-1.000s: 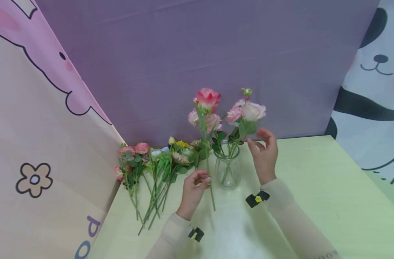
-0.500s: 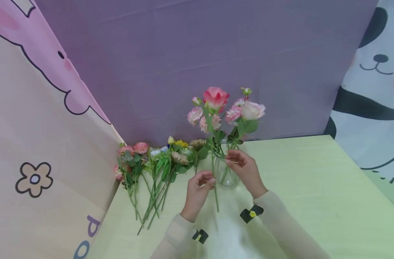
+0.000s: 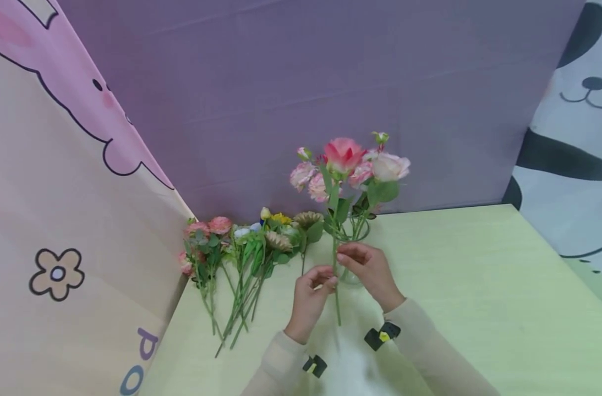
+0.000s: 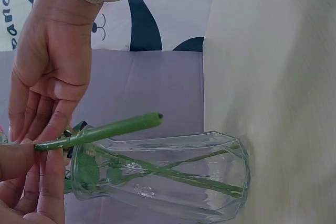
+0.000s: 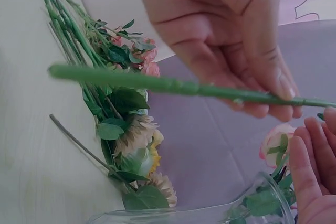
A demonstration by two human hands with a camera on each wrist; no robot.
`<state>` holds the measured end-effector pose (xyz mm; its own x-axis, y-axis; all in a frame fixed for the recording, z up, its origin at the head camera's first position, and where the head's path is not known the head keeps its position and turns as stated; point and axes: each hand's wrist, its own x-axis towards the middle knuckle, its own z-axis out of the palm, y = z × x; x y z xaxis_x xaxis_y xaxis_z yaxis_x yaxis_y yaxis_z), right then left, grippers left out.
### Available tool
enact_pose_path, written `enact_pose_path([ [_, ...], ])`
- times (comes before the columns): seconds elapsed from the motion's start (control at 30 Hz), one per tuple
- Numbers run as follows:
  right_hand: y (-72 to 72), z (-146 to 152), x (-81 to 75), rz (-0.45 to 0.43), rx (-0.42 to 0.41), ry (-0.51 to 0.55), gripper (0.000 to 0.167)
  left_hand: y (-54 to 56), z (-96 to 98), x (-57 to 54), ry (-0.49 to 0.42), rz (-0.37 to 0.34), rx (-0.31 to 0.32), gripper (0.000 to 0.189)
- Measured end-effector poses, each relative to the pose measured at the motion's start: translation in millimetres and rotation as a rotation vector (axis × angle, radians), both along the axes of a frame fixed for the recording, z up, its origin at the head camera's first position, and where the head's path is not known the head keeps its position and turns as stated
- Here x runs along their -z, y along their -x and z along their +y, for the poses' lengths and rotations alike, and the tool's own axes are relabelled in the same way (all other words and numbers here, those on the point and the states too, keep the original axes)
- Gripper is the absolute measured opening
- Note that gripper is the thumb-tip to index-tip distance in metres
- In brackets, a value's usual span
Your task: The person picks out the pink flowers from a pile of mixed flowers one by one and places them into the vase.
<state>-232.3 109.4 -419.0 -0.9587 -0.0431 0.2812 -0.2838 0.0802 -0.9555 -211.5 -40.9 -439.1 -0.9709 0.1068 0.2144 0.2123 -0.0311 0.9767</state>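
In the head view my left hand (image 3: 312,300) pinches the green stem of a pink rose (image 3: 344,155), held upright in front of the glass vase (image 3: 351,276). Just above it, my right hand (image 3: 372,272) has its fingertips on the same stem. The stem's lower end (image 4: 134,124) sticks out below the left thumb in the left wrist view, apart from the vase. The vase holds stems with pale pink flowers (image 3: 390,166), and its front is partly hidden by my right hand. From the right wrist, the left fingers and thumb close round the stem.
Several cut flowers lie on the table (image 3: 479,286) to the left: coral blooms (image 3: 219,225), beige ones (image 3: 278,241) and a yellow one (image 3: 281,219), stems toward me. A purple backdrop (image 3: 281,110) stands behind, with printed panels at both sides.
My right hand came down from the flowers above the vase to the rose's stem. My left hand carried the rose rightward, so it now stands in front of the vase.
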Motion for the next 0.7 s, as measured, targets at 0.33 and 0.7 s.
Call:
enact_pose_path([
  [0.33, -7.7, -2, -3.5, -0.025, 0.016, 0.011, 0.025, -11.3, 1.0, -16.7, 0.017, -0.036, -0.003, 0.015],
  [0.7, -8.8, -5, -3.4, -0.015, 0.079, -0.022, 0.022, -9.8, -1.1, -16.7, 0.024, -0.086, 0.025, 0.016],
])
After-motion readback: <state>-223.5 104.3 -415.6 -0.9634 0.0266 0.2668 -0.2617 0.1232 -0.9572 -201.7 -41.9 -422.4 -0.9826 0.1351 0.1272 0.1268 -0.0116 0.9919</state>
